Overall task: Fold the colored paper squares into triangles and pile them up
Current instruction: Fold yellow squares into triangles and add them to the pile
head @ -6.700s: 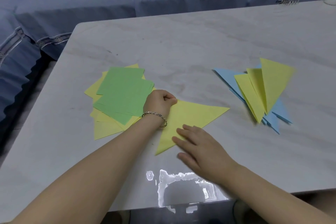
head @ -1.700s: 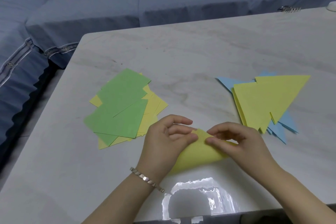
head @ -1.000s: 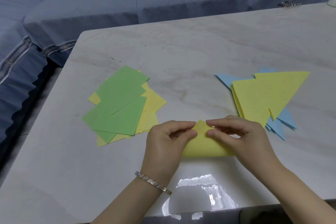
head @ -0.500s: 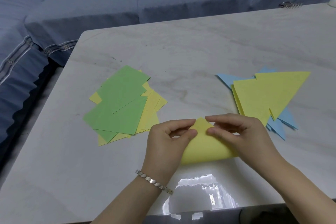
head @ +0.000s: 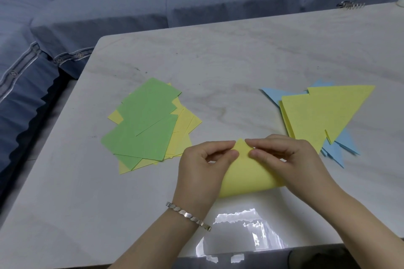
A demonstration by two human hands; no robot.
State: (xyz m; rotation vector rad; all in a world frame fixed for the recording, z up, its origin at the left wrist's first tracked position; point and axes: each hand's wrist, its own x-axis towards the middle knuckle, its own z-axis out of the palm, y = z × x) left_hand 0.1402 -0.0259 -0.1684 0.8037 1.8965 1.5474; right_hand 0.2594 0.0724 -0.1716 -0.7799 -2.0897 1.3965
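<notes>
Both yr hands, left hand (head: 203, 166) & right hand (head: 286, 159), pinch yellow sheet (head: 247, 177) corners nr table (head: 240, 54) front edge; thin, floppy, so grip tips.

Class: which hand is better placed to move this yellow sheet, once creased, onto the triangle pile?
Probably right: the right hand sits beside the triangle pile; the left hand is nearer the unfolded squares.

Matt paper (head: 247, 172), glossy marble table (head: 218, 54)
</notes>
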